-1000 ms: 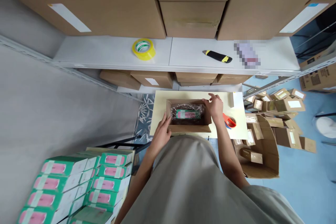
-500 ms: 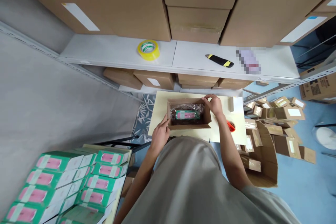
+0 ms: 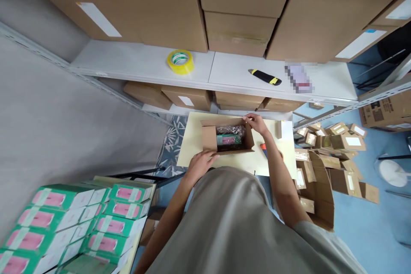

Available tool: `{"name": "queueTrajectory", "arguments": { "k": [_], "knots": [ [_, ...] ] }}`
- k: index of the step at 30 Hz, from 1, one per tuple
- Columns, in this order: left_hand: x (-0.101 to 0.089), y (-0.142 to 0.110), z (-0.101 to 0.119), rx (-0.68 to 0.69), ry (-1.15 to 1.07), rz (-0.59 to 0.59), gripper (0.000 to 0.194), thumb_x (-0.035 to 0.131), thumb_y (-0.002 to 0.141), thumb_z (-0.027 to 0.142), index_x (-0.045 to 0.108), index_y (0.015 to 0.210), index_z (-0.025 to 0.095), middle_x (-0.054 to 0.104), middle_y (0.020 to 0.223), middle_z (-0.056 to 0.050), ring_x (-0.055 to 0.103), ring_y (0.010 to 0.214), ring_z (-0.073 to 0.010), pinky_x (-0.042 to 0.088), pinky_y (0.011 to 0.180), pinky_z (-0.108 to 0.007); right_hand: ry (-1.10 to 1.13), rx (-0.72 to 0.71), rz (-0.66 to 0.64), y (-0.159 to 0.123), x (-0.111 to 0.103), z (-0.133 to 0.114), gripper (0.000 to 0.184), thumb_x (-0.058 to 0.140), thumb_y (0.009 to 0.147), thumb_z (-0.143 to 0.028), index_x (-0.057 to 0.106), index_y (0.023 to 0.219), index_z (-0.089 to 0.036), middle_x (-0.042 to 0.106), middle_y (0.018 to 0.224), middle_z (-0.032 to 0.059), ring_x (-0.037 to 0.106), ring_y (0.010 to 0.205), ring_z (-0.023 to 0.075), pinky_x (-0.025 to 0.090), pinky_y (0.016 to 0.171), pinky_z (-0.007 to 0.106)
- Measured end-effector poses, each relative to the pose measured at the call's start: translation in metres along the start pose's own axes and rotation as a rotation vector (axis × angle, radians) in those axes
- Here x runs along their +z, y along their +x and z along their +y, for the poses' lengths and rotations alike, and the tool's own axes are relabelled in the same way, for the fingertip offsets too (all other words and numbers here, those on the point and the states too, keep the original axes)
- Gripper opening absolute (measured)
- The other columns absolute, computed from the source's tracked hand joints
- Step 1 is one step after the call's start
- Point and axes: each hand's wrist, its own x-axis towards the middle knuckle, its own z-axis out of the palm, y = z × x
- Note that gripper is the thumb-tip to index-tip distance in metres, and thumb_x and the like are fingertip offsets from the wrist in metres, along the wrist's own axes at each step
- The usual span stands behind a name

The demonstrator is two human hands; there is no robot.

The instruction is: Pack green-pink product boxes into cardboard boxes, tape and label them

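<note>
A small open cardboard box (image 3: 210,139) sits on a pale yellow table (image 3: 192,141) in front of me. Inside lies a green and pink packet (image 3: 228,139) wrapped in clear plastic. My left hand (image 3: 201,163) rests at the box's near left corner, fingers curled on the edge and the left flap folded partly inward. My right hand (image 3: 255,123) pinches the far right flap at the box's back corner. An orange tape dispenser (image 3: 263,147) peeks out beside my right forearm.
On the white shelf (image 3: 141,66) above lie a yellow tape roll (image 3: 180,61) and a black and yellow box cutter (image 3: 265,77), under large cartons. Green and pink boxes (image 3: 64,227) are stacked lower left. A big open carton (image 3: 317,188) and several small sealed boxes (image 3: 340,137) lie right.
The left flap has been folded inward over part of the packet. My right hand moved to the far right corner flap. The view shifted slightly.
</note>
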Motion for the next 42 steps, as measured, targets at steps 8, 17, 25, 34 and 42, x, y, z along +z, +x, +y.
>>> {"name": "queueTrajectory", "arguments": {
  "k": [8, 17, 25, 34, 42],
  "knots": [
    [0.014, -0.011, 0.0, -0.002, -0.07, 0.019, 0.041, 0.058, 0.116, 0.048, 0.081, 0.142, 0.027, 0.077, 0.153, -0.007, 0.072, 0.143, -0.0271, 0.055, 0.122, -0.038, 0.005, -0.009, 0.135, 0.026, 0.016, 0.001, 0.092, 0.056, 0.07, -0.114, 0.066, 0.08, -0.023, 0.068, 0.071, 0.0059, 0.067, 0.062, 0.0214, 0.054, 0.05, 0.032],
    [0.007, 0.017, 0.005, -0.22, -0.01, 0.117, 0.052, 0.071, 0.109, 0.059, 0.071, 0.144, 0.021, 0.082, 0.138, -0.015, 0.079, 0.128, -0.0353, 0.062, 0.108, -0.041, 0.143, 0.189, -0.012, -0.024, 0.031, 0.008, 0.047, 0.056, 0.104, -0.073, 0.063, 0.109, -0.027, 0.082, 0.114, 0.0099, 0.086, 0.087, 0.0264, 0.069, 0.063, 0.034],
    [0.009, 0.06, -0.023, -0.147, 0.071, 0.359, 0.068, 0.077, 0.106, 0.045, 0.057, 0.165, 0.018, 0.053, 0.17, -0.025, 0.061, 0.153, -0.0423, 0.057, 0.123, -0.051, -0.307, -0.02, -0.023, -0.058, 0.046, 0.014, 0.028, 0.061, 0.092, -0.015, 0.083, 0.107, -0.023, 0.067, 0.167, 0.0122, 0.075, 0.133, 0.0329, 0.057, 0.122, 0.055],
    [0.021, 0.063, -0.041, -0.116, -0.166, 0.348, 0.042, 0.077, 0.101, 0.025, 0.078, 0.143, 0.025, 0.057, 0.171, -0.014, 0.075, 0.137, -0.0333, 0.058, 0.126, -0.049, -0.363, 0.121, 0.263, -0.112, 0.069, 0.022, 0.029, 0.055, 0.107, -0.037, 0.078, 0.118, -0.024, 0.084, 0.129, 0.0142, 0.078, 0.109, 0.0328, 0.063, 0.1, 0.047],
    [0.018, 0.064, -0.05, -0.066, -0.224, 0.333, 0.035, 0.076, 0.101, 0.024, 0.083, 0.135, 0.022, 0.063, 0.166, -0.014, 0.078, 0.129, -0.0296, 0.061, 0.121, -0.045, -0.24, 0.08, 0.214, -0.142, 0.066, 0.037, 0.038, 0.058, 0.107, -0.05, 0.079, 0.123, -0.023, 0.077, 0.146, 0.0178, 0.081, 0.104, 0.0294, 0.065, 0.098, 0.044]
  ]
}}
